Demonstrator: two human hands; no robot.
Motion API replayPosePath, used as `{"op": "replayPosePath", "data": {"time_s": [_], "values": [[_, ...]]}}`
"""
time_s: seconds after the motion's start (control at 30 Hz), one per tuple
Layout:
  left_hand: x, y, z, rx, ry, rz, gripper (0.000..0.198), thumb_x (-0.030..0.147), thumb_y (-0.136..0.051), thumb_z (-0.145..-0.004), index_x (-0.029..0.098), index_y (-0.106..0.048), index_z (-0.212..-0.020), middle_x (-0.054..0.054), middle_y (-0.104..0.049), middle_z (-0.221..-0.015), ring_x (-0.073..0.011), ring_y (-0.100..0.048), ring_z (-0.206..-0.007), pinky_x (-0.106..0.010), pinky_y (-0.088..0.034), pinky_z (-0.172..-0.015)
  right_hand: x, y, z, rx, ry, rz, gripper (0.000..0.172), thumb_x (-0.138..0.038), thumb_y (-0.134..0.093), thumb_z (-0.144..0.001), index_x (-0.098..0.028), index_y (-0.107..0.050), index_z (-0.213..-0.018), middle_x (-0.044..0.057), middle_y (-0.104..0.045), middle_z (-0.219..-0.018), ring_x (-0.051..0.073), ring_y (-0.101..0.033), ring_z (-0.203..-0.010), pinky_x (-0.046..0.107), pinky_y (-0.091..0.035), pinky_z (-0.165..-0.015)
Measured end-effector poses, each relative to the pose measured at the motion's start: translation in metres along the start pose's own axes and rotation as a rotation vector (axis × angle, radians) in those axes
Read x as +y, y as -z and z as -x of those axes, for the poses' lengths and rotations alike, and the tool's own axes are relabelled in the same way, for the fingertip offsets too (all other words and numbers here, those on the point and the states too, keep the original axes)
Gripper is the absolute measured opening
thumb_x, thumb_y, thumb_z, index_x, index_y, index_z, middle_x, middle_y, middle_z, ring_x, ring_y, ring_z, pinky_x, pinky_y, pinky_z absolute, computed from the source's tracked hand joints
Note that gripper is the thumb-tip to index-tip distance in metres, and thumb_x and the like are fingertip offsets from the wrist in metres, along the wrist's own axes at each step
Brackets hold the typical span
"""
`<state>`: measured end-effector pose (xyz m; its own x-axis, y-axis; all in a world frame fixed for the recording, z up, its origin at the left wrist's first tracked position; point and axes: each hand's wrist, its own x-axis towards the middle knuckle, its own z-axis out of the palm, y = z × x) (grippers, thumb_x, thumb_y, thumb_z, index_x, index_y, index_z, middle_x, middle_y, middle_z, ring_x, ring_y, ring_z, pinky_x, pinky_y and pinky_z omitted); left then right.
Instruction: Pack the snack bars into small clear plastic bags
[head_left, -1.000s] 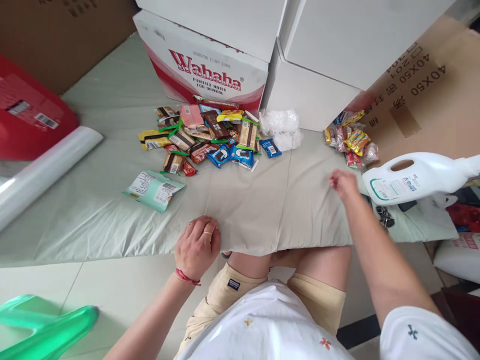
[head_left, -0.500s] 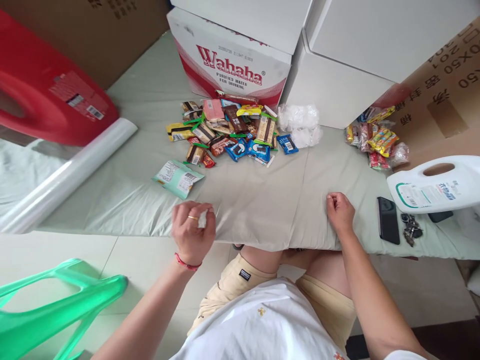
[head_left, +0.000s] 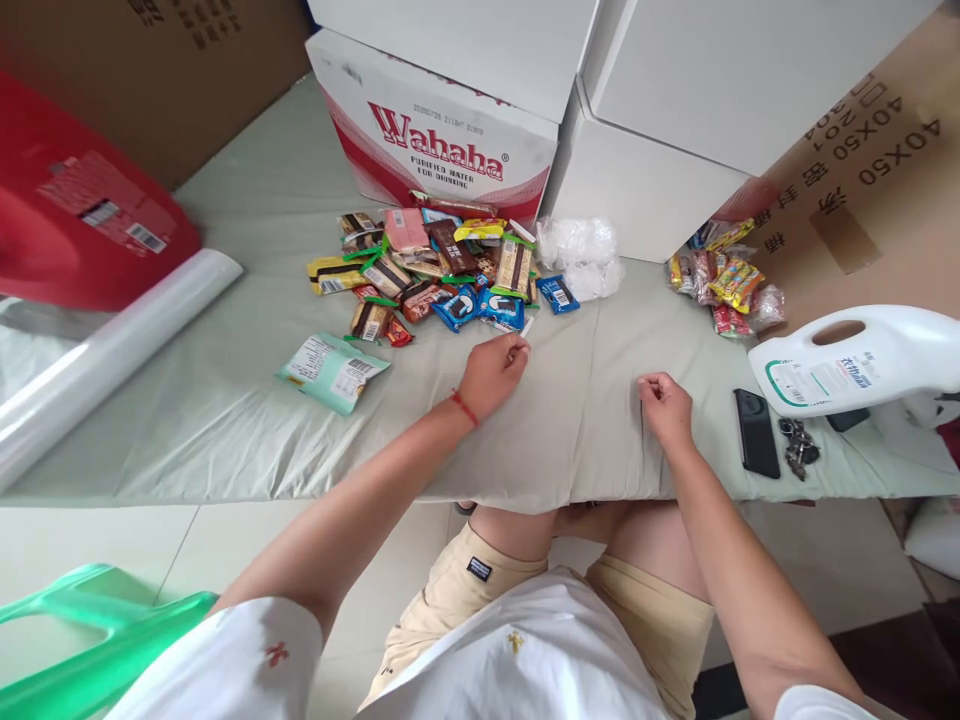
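Note:
My left hand (head_left: 493, 377) is closed above the cloth, palm down, just in front of the pile of wrapped snacks (head_left: 454, 262). Its fingertips are pinched together close to the blue-wrapped snacks (head_left: 501, 308); whatever they hold, if anything, is hidden. A red cord circles that wrist. My right hand (head_left: 667, 408) rests on the cloth with its fingers curled in, and nothing shows in it. Left of the left hand lies a mint-green snack bag (head_left: 335, 372). Clear crumpled plastic packs (head_left: 581, 255) sit at the right end of the pile.
A Wahaha carton (head_left: 439, 130) and white boxes (head_left: 645, 190) stand behind the snacks. At right are bagged candies (head_left: 727, 280), a white jug (head_left: 855, 360), a phone (head_left: 756, 432) and keys (head_left: 799, 446). A plastic roll (head_left: 120, 355) and red jug (head_left: 90, 220) occupy the left.
My left hand has moved right and forward from the table's front edge to the front of the snack pile. The view has shifted slightly; my right hand stays curled on the cloth.

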<state>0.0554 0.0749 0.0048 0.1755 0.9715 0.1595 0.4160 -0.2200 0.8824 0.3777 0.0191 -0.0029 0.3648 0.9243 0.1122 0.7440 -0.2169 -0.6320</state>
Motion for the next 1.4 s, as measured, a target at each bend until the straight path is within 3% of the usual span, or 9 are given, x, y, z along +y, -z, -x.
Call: {"op": "replayPosePath", "data": {"time_s": [0.13,0.3,0.47,0.63,0.77,0.93,1.0,1.23,1.4], "values": [[-0.02,-0.021,-0.023,-0.039,-0.058,-0.146,0.019,0.021,-0.053,-0.088,0.018,-0.071,-0.088,-0.006,-0.071,-0.083,-0.0188,-0.06,-0.073,-0.03,-0.042,-0.07,-0.032,-0.009,-0.031,-0.01,0.085,-0.065,0.025,-0.044,-0.057,-0.088,-0.022,-0.066,-0.087,0.003,-0.07,-0.077,0.019,-0.063,-0.07,0.033,-0.048,-0.075],[-0.024,-0.014,-0.017,-0.107,-0.099,-0.102,0.021,0.025,-0.051,-0.09,0.019,-0.071,-0.089,-0.005,-0.071,-0.086,-0.0184,-0.061,-0.072,-0.03,-0.042,-0.07,-0.085,-0.034,-0.094,0.06,0.31,0.06,0.02,-0.034,-0.053,-0.091,-0.021,-0.068,-0.092,0.006,-0.071,-0.089,0.021,-0.066,-0.078,0.036,-0.051,-0.081],[-0.02,-0.011,-0.018,-0.127,-0.081,-0.104,0.021,0.025,-0.051,-0.091,0.019,-0.071,-0.089,-0.004,-0.071,-0.085,-0.0183,-0.061,-0.072,-0.031,-0.042,-0.069,-0.134,-0.072,-0.164,0.12,0.592,0.254,0.039,-0.039,-0.055,-0.096,-0.02,-0.061,-0.129,0.014,-0.054,-0.139,0.027,-0.062,-0.111,0.04,-0.053,-0.089],[-0.019,-0.011,-0.017,-0.152,-0.068,-0.09,0.02,0.023,-0.05,-0.092,0.019,-0.07,-0.089,-0.004,-0.07,-0.084,-0.0176,-0.061,-0.072,-0.031,-0.042,-0.069,-0.155,-0.073,-0.207,0.158,0.561,0.086,0.032,-0.046,-0.05,-0.101,-0.018,-0.066,-0.104,0.011,-0.064,-0.114,0.026,-0.06,-0.111,0.043,-0.052,-0.095],[-0.017,-0.012,-0.016,-0.134,-0.052,0.097,0.018,0.027,-0.052,-0.095,0.019,-0.067,-0.089,-0.002,-0.065,-0.081,-0.0147,-0.057,-0.069,-0.029,-0.042,-0.066,-0.158,-0.058,-0.161,0.337,0.341,-0.488,0.026,-0.046,-0.065,-0.092,-0.02,-0.062,-0.096,0.001,-0.062,-0.087,0.015,-0.06,-0.078,0.028,-0.052,-0.068],[-0.016,-0.015,-0.021,0.01,0.07,0.611,0.03,0.049,-0.06,-0.096,0.021,-0.056,-0.106,0.0,-0.06,-0.086,-0.0112,-0.052,-0.065,-0.025,-0.042,-0.061,-0.14,-0.084,-0.043,-0.25,-0.068,-0.925,0.034,-0.048,-0.082,-0.077,-0.022,-0.062,-0.088,-0.007,-0.054,-0.067,0.006,-0.038,-0.046,0.02,-0.028,-0.042],[-0.017,-0.015,-0.023,0.047,0.118,0.679,0.035,0.055,-0.061,-0.094,0.021,-0.053,-0.096,0.001,-0.056,-0.08,-0.0111,-0.05,-0.064,-0.025,-0.041,-0.06,-0.129,-0.099,-0.015,-0.319,-0.091,-0.927,0.032,-0.048,-0.081,-0.079,-0.022,-0.063,-0.085,-0.006,-0.054,-0.065,0.007,-0.038,-0.048,0.021,-0.029,-0.044],[-0.021,-0.017,-0.027,-0.093,0.118,0.606,0.044,0.047,-0.084,-0.075,0.02,-0.06,-0.099,0.0,-0.058,-0.087,-0.0133,-0.052,-0.077,-0.025,-0.044,-0.068,-0.116,-0.104,-0.002,-0.419,0.264,-0.736,0.021,-0.043,-0.072,-0.09,-0.023,-0.067,-0.084,-0.002,-0.058,-0.077,0.011,-0.05,-0.066,0.025,-0.039,-0.061],[-0.02,-0.015,-0.029,-0.221,0.134,0.739,0.041,0.046,-0.086,-0.074,0.018,-0.063,-0.094,0.0,-0.061,-0.084,-0.0124,-0.055,-0.076,-0.025,-0.045,-0.07,-0.112,-0.102,-0.007,-0.534,0.126,-0.896,0.028,-0.048,-0.076,-0.087,-0.023,-0.063,-0.083,-0.006,-0.052,-0.064,0.01,-0.045,-0.057,0.024,-0.035,-0.055]]}}
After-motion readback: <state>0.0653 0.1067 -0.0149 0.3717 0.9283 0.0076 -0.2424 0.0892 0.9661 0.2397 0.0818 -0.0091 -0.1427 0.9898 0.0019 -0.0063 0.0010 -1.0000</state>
